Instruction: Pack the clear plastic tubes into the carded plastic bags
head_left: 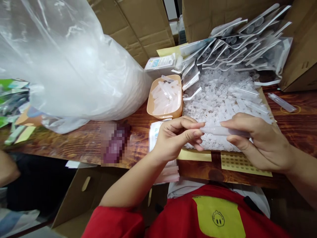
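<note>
A slim translucent plastic tube (213, 131) is held level between my two hands, above a heap of small clear plastic pieces (210, 105). Thumb and forefinger of my left hand (172, 137) pinch its left end. My right hand (264, 142) grips the tube's right part, hiding some of it. More tubes and what look like caps make up the heap on a tray or cardboard sheet. Left of the heap, a peach-coloured bowl (178, 111) contains several frosted tubes.
A large plastic bag (99, 72) bulges at the left. Sealed clear packets (237, 49) are stacked behind the heap. A single tube (281, 102) lies on the wooden table at right. Yellow sticker sheets (244, 163) lie along the front edge. Another person's arm (7, 168) shows at far left.
</note>
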### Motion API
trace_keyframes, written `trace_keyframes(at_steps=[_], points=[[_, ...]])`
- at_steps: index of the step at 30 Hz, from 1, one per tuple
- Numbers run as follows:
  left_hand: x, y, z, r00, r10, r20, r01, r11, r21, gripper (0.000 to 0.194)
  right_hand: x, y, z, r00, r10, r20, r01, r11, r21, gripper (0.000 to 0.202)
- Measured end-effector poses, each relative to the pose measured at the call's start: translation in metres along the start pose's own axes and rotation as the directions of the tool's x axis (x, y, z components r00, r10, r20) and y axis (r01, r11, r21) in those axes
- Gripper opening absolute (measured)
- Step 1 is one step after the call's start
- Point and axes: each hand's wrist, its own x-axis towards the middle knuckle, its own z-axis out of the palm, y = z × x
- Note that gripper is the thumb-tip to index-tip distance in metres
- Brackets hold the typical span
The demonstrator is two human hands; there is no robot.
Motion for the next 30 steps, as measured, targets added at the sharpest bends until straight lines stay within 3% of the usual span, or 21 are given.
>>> trace_keyframes(at_steps=[5, 8, 10, 11, 13, 14, 15, 17, 19, 21, 24, 27, 30], points=[[-0.001, -0.003, 0.002, 0.999, 0.025, 0.029, -0.025, 0.999, -0.027, 0.007, 0.0, -0.01, 0.002, 0.998, 0.047, 0.047, -0.051, 0.994, 0.094, 0.03], [-0.003, -0.006, 0.002, 0.995, 0.098, 0.034, -0.1, 0.994, 0.045, 0.007, 0.0, -0.014, 0.006, 0.977, 0.211, 0.028, -0.212, 0.948, 0.236, 0.018], [-0.003, -0.004, 0.003, 0.985, 0.17, 0.017, -0.17, 0.975, 0.145, 0.007, 0.002, -0.016, 0.011, 0.902, 0.424, 0.076, -0.412, 0.795, 0.445, 0.012], [-0.003, -0.001, 0.004, 0.977, 0.212, 0.015, -0.21, 0.953, 0.216, 0.006, 0.003, -0.016, 0.012, 0.845, 0.512, 0.152, -0.5, 0.658, 0.564, 0.019], [-0.003, 0.007, 0.002, 0.956, 0.288, 0.048, -0.284, 0.876, 0.39, 0.006, 0.006, -0.016, 0.013, 0.74, 0.573, 0.351, -0.606, 0.341, 0.719, 0.034], [-0.003, 0.013, 0.0, 0.948, 0.308, 0.08, -0.307, 0.819, 0.485, 0.007, 0.008, -0.016, 0.012, 0.705, 0.565, 0.428, -0.63, 0.224, 0.743, 0.039], [-0.003, 0.018, -0.004, 0.945, 0.307, 0.116, -0.315, 0.751, 0.58, 0.01, 0.009, -0.015, 0.01, 0.687, 0.56, 0.464, -0.641, 0.165, 0.749, 0.041], [-0.003, 0.029, -0.014, 0.959, 0.223, 0.173, -0.273, 0.579, 0.768, 0.016, 0.01, -0.012, 0.003, 0.689, 0.615, 0.384, -0.622, 0.229, 0.749, 0.04], [-0.004, 0.035, -0.026, 0.982, 0.043, 0.185, -0.189, 0.337, 0.922, 0.014, 0.008, -0.007, -0.004, 0.72, 0.671, 0.177, -0.557, 0.406, 0.725, 0.036], [-0.005, 0.035, -0.034, 0.982, -0.136, 0.134, -0.125, 0.067, 0.99, 0.006, 0.004, 0.0, -0.009, 0.745, 0.667, -0.006, -0.493, 0.558, 0.667, 0.028], [-0.002, 0.023, -0.033, 0.971, -0.236, -0.028, -0.033, -0.251, 0.967, 0.008, -0.003, 0.01, -0.009, 0.825, 0.55, -0.129, -0.45, 0.778, 0.439, 0.014], [0.001, 0.008, -0.024, 0.958, -0.264, -0.113, -0.008, -0.416, 0.909, 0.013, -0.005, 0.015, -0.006, 0.944, 0.3, -0.137, -0.289, 0.953, 0.094, 0.013], [0.002, -0.001, -0.021, 0.952, -0.284, -0.118, -0.017, -0.432, 0.902, 0.012, -0.003, 0.019, -0.006, 0.996, 0.057, -0.072, -0.061, 0.997, -0.05, 0.021]])
